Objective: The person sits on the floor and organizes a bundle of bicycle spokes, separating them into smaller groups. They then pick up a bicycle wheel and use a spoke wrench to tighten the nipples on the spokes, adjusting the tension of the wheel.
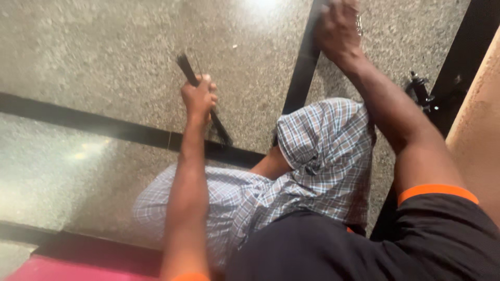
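My left hand (199, 97) is closed around a thin black bundle of bristles or strands (219, 127). One end sticks up past the fist and the other hangs below it over the floor. My right hand (338, 28) reaches far forward to the top edge of the view, over a black floor strip (301, 73). It is blurred, and a small shiny bit shows beside its fingers. Whether it grips anything is unclear. A blue-and-white checked cloth (323, 151) covers my legs below both arms.
The floor is speckled grey stone (104, 57) crossed by black strips. A small black object (420, 91) lies near the right-hand strip. A beige wall (482, 119) rises at the right. A pink surface (47, 270) shows at the bottom left.
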